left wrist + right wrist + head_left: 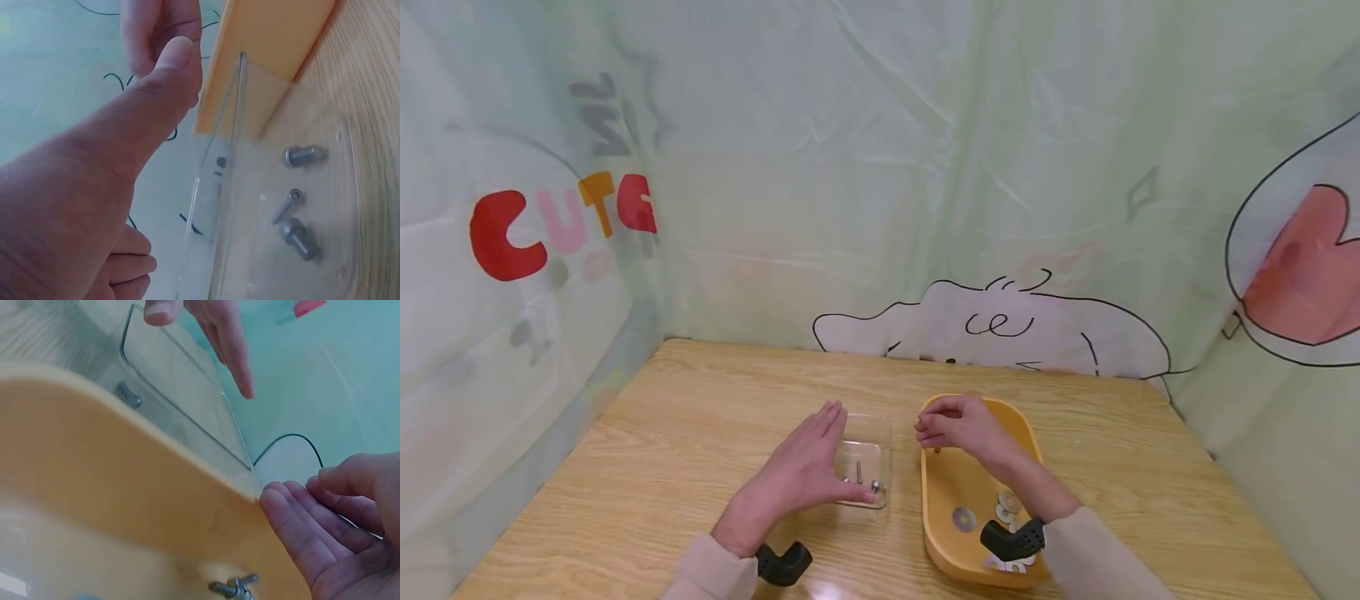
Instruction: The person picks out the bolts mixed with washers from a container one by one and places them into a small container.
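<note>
My left hand (pixel 797 467) is beside a clear plastic box (pixel 889 467), fingers straight and thumb stretched over its near side. In the left wrist view, a thick bolt (pixel 303 155), a slim socket-head screw (pixel 289 205) and another thick bolt (pixel 300 240) lie in the box. Over the left rim of a yellow tray (pixel 927 508) hovers my right hand (pixel 966 429), its thumb and fingertips brought close together. I cannot tell whether something small sits between them. Below that hand, small metal screws (pixel 234 587) lie in the tray.
Flat round washers (pixel 964 520) and more pale discs (pixel 1009 505) lie at the tray's near end. Box and tray stand side by side on a wooden table (pixel 700 442). A printed curtain (pixel 805 208) closes off the back and sides. Each wrist wears a black camera mount (pixel 784 565).
</note>
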A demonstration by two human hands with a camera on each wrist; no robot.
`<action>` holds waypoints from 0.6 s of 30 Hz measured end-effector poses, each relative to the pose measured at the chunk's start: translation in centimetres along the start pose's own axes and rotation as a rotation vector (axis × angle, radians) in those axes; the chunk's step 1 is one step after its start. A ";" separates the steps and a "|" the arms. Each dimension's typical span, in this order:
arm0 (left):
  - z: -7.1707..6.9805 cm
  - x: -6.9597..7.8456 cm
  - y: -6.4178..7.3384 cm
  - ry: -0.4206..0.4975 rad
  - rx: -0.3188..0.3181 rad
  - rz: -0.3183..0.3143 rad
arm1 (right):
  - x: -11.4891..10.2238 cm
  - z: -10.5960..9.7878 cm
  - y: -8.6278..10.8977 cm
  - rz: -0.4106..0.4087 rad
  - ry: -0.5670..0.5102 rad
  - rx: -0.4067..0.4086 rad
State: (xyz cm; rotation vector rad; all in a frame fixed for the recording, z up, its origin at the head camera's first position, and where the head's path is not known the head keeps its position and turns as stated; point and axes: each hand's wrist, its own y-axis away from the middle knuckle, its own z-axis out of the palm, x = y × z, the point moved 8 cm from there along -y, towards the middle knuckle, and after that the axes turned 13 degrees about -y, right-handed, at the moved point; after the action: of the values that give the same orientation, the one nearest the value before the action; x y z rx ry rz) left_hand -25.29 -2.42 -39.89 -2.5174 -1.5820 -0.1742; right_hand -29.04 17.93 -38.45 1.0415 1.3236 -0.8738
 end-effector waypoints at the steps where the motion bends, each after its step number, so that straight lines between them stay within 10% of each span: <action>1: 0.0 0.2 -0.1 -0.001 0.001 0.006 | 0.1 -0.3 0.0 0.001 -0.001 0.008; 18: 0.2 3.1 -1.2 -0.021 -0.029 0.064 | 1.3 -3.0 0.9 0.042 -0.018 0.126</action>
State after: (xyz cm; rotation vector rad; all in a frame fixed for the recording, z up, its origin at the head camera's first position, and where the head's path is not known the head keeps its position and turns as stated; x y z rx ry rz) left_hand -25.03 0.83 -39.39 -2.5958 -1.5153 -0.1641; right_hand -29.11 21.14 -39.58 1.1528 1.2405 -0.9429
